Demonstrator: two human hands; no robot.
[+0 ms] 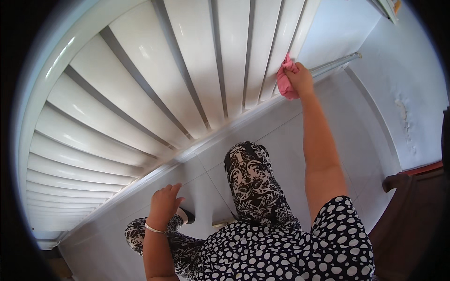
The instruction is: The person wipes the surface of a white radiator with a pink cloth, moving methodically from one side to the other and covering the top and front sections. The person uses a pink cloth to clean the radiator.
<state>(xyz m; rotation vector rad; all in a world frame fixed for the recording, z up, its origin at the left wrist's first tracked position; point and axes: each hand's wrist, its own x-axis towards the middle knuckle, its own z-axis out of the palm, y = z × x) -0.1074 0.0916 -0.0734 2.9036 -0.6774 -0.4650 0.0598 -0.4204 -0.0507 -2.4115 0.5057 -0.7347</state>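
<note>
A pink cloth (286,86) is bunched in my right hand (302,79), whose fingers are closed round it. It presses against the right end of a large white radiator (232,51) with wide vertical columns, low down close to its bottom edge. Dark gaps show between the columns. My left hand (165,202) hangs in front of my left knee, apart from the radiator, with nothing in it and its fingers loosely stretched. A silver bracelet (154,229) circles that wrist.
A metal pipe (335,64) runs from the radiator's right end to the wall (412,93), where paint is peeling. Dark wooden furniture (408,210) stands at the lower right. Grey floor tiles (276,131) lie beneath me, and my bent knees are close to the radiator.
</note>
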